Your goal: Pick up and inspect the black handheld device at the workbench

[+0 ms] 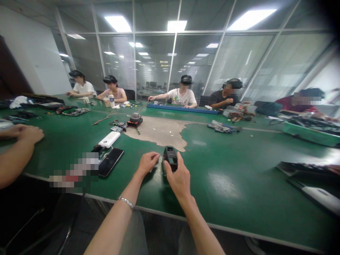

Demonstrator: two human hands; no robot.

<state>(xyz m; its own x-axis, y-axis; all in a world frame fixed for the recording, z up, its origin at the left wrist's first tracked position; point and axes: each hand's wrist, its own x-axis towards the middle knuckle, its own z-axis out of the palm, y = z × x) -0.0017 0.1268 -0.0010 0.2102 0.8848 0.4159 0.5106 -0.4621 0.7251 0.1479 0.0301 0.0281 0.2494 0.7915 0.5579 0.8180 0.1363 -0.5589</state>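
Observation:
A black boxy device [170,154] with openings in its top stands on the green table [204,198] near the front edge. My right hand [180,177] grips it, thumb on the near left side and fingers on the right. Just left of the device is my left hand [149,162], its fingers curled together and pointing toward it without visibly touching. Whatever those fingers hold, if anything, is too small to make out. A bracelet circles my left wrist.
Left of my hands lie a black phone [111,162] and a white power bank [109,139]. Another person's hands [29,132] rest at far left. Beyond are a dark red-based part [135,120], a grey tool pile [222,126] and a green basket [310,134]. Several people sit opposite.

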